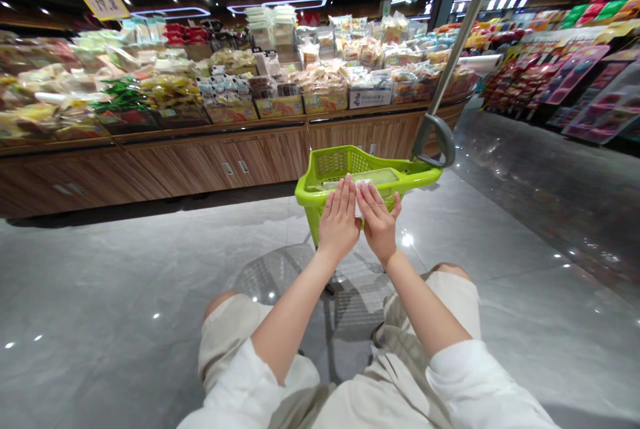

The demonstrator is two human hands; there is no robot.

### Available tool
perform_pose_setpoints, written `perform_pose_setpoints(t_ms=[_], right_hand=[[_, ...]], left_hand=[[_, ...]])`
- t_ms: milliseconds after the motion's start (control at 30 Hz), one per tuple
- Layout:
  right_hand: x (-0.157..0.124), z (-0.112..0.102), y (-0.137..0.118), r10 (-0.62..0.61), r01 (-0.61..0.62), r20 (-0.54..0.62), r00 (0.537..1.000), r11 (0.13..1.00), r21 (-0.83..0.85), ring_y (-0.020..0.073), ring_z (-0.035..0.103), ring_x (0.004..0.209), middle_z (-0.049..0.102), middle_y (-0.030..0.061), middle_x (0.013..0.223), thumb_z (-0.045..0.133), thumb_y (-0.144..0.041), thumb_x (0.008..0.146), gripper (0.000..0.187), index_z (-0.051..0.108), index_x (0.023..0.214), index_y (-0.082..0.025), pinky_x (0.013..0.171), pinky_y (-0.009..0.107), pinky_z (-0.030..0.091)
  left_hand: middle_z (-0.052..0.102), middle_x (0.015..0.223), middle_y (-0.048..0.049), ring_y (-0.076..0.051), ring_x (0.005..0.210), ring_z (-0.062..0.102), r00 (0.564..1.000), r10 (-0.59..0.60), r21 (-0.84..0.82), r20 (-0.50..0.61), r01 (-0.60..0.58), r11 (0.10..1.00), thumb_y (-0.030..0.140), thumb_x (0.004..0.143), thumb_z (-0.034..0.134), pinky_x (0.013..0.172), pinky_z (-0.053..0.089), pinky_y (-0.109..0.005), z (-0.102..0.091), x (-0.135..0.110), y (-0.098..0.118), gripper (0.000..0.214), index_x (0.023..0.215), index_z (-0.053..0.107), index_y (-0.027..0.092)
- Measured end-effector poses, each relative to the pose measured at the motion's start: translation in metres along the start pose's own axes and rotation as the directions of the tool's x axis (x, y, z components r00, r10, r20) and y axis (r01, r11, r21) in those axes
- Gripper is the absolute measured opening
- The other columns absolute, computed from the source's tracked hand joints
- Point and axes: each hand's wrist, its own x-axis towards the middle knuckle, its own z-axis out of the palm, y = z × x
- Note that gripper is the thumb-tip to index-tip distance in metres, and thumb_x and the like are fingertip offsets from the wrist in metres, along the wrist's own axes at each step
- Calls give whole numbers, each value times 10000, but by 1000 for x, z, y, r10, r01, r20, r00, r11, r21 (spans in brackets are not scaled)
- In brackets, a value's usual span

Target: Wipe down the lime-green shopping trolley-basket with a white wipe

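A lime-green shopping basket [320, 192] stands on the grey floor in front of me, its long grey handle [453, 59] slanting up to the right. Inside lies a flat pale package [385, 177]. My left hand [340, 219] and my right hand [377, 219] are side by side over the basket's near rim, fingers stretched forward. Together they hold a small white packet [362, 184], mostly hidden under the fingers. My knees in beige shorts show below.
A long wooden display counter [225, 156] loaded with packaged snacks runs across the back. Shelves of bright goods [575, 82] line an aisle at right. A yellow price sign [103, 0] hangs at upper left. Glossy grey tiles surround me.
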Motion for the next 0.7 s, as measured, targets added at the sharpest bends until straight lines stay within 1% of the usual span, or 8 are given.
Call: perform_pose_setpoints(t_ms=[100, 200, 267, 333, 400, 500, 600, 700], right_hand=[[-2, -3, 13, 14, -14, 5, 1000, 1000, -4, 176, 453, 1392, 547, 70, 1451, 333, -100, 940, 587, 412, 1492, -285, 1224, 496, -15], [-5, -3, 35, 183, -186, -146, 972, 983, -5, 198, 455, 1392, 517, 89, 1477, 313, -80, 910, 630, 403, 1498, -288, 1211, 539, -8], [-6, -1, 34, 260, -264, -224, 939, 965, 13, 203, 428, 1412, 494, 91, 1496, 307, -77, 903, 647, 382, 1509, -292, 1209, 547, -1], [-5, 1, 21, 209, -207, -167, 964, 978, 29, 189, 403, 1427, 491, 77, 1500, 322, -79, 912, 648, 356, 1520, -302, 1217, 523, 22], [-5, 1, 7, 79, -77, -52, 996, 996, 44, 170, 405, 1425, 508, 62, 1488, 346, -83, 925, 642, 338, 1527, -308, 1226, 484, 46], [-7, 0, 11, -19, 19, -5, 1000, 999, 36, 161, 426, 1410, 528, 59, 1471, 354, -81, 928, 636, 346, 1523, -304, 1227, 467, 41], [-12, 0, 39, 157, -158, -143, 977, 987, 1, 188, 425, 1412, 502, 80, 1491, 318, -76, 907, 646, 373, 1513, -291, 1215, 515, 40], [-14, 4, 50, 339, -346, -273, 900, 938, 24, 209, 388, 1437, 456, 97, 1524, 282, -86, 905, 648, 369, 1517, -279, 1203, 549, 73]], left_hand=[[151, 1655, -135, -222, 1538, 71, 1000, 11, 13, -4, -11, 1000, 207, 924, 395, 1244, 182, -451, -2, 0, -1, 746, 1572, 47, 87], [162, 1652, -136, -216, 1538, 71, 1000, 15, 16, -9, -15, 1000, 213, 938, 374, 1242, 185, -441, -2, 1, 1, 725, 1571, 46, 80], [155, 1653, -134, -219, 1538, 74, 1000, 12, 11, -11, -12, 1000, 211, 937, 372, 1241, 183, -447, -1, 2, 2, 730, 1572, 34, 86], [142, 1656, -131, -222, 1537, 75, 1000, 5, 3, -16, -5, 1000, 208, 930, 382, 1242, 181, -453, 1, 1, 3, 745, 1574, 23, 97], [130, 1658, -130, -225, 1537, 74, 1000, 2, -6, -16, -2, 1000, 206, 919, 401, 1244, 179, -458, 2, 1, 3, 767, 1575, 16, 104], [122, 1660, -127, -223, 1538, 67, 1000, 9, -14, -8, -9, 1000, 208, 921, 399, 1244, 182, -463, 1, 1, 2, 769, 1575, 10, 104], [127, 1659, -125, -212, 1539, 52, 1000, 16, -11, -4, -16, 1000, 209, 936, 375, 1246, 180, -456, 1, 2, 2, 747, 1574, 3, 93], [130, 1657, -130, -214, 1539, 46, 1000, 10, -8, -9, -10, 1000, 210, 937, 376, 1248, 173, -459, 3, 3, 3, 751, 1573, -4, 82]])
